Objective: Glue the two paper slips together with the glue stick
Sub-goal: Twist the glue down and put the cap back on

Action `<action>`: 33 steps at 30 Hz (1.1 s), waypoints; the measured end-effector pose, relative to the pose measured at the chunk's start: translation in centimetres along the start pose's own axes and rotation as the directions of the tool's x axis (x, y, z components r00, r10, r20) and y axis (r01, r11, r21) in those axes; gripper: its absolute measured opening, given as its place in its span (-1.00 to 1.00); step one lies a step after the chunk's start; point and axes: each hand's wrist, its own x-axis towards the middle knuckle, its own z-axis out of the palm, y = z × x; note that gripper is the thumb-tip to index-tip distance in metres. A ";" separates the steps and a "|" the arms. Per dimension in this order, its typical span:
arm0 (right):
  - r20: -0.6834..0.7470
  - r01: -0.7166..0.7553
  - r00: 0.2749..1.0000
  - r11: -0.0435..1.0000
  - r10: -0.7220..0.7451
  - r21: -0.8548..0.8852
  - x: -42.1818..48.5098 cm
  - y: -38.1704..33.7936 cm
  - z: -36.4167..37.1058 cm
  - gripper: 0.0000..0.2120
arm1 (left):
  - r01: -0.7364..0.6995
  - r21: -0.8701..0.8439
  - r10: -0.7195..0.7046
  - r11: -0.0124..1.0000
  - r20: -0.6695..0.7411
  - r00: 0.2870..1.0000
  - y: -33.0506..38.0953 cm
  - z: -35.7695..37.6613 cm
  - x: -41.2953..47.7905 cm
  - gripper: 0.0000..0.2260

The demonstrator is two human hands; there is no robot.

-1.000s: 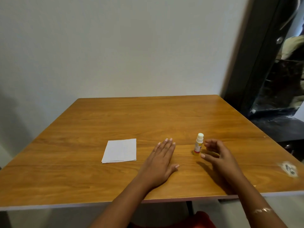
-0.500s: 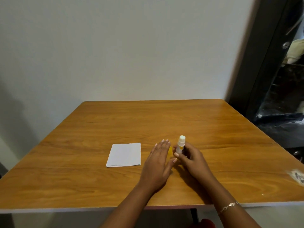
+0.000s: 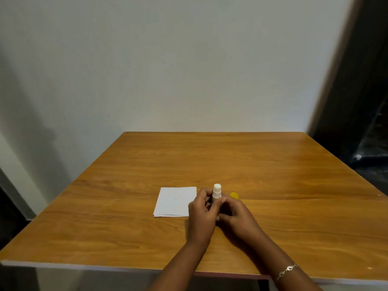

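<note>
The glue stick [image 3: 216,191] stands upright between both hands, its white top uncovered and showing above my fingers. My left hand [image 3: 202,213] wraps its body from the left and my right hand [image 3: 235,215] grips it from the right. Its yellow cap [image 3: 234,195] lies on the wooden table [image 3: 273,185] just to the right of the stick. The white paper slips [image 3: 175,201] lie stacked flat just left of my left hand, their right edge partly hidden by it.
The table's near edge [image 3: 126,267] runs close to my forearms. A plain wall stands behind the table, and a dark doorway [image 3: 367,101] opens at the right.
My right hand took hold of the glue stick and carried it left to the papers. My left hand rose from the table and closed on it. The yellow cap now lies on the table.
</note>
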 end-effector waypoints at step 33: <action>-0.022 0.000 1.000 0.998 -0.001 -0.062 -0.7 -0.3 0.2 -0.63 | 0.079 -0.116 -0.076 0.990 0.029 0.997 -0.5 0.1 0.2 -0.87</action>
